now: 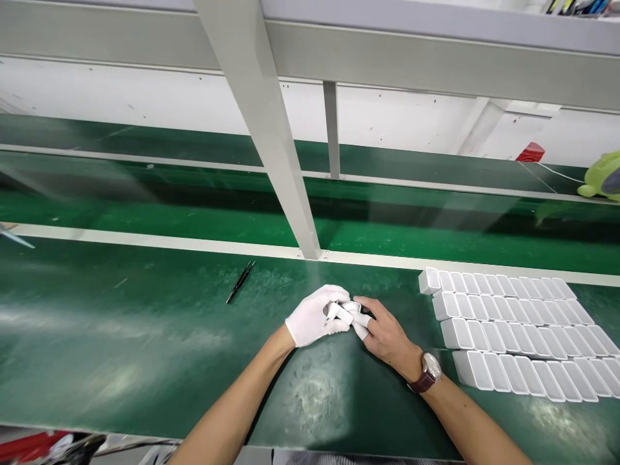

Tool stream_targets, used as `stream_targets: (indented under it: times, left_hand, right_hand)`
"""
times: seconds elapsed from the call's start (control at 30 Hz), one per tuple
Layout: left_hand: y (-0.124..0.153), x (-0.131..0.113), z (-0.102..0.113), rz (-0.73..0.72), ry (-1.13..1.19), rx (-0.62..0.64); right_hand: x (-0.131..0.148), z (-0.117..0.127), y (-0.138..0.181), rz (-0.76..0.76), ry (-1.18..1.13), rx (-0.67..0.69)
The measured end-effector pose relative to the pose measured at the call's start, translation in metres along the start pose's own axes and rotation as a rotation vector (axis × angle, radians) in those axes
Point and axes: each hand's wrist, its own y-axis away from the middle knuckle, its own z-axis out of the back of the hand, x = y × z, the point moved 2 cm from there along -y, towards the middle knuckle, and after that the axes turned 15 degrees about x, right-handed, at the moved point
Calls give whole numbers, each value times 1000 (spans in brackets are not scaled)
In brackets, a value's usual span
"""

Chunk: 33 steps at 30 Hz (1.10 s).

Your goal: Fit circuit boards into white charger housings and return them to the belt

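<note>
My left hand [317, 316], in a white glove, is closed around a small white boxy plastic part [341, 314] over the middle of the bench. From the other side, my right hand [387, 332] grips the same part between thumb and fingers. White covers sit on some of the right fingertips, and a watch [431, 368] is on that wrist. The fingers hide much of the part, so its exact kind cannot be made out. Black tweezers [241, 282] lie on the bench to the left, beyond my left hand.
Several rows of white open plastic boxes [513, 336] stand at the right of the green bench [145, 349]. A grey metal post [271, 142] rises from the bench's back strip. Behind lies a green belt [436, 232]; a yellow-green object [600, 177] is at far right.
</note>
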Motion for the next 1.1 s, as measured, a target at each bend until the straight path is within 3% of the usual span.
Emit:
stream_targets:
  times: [0.2, 0.27, 0.53, 0.67, 0.9, 1.1]
  left_hand:
    - [-3, 11, -8, 120, 66, -222]
    - [-5, 10, -12, 142, 97, -243]
    - [-10, -3, -8, 370, 385, -72]
    - [-14, -1, -5, 289, 494, -15]
    - [-11, 5, -4, 205, 500, 55]
    - [-9, 13, 1, 165, 564, 64]
  right_hand:
    - [1, 0, -1, -35, -24, 22]
    - [1, -1, -1, -40, -32, 33]
    - [8, 5, -8, -40, -44, 20]
    - [10, 6, -9, -46, -29, 19]
    - [6, 3, -9, -79, -102, -106]
    - [5, 4, -15, -66, -113, -66]
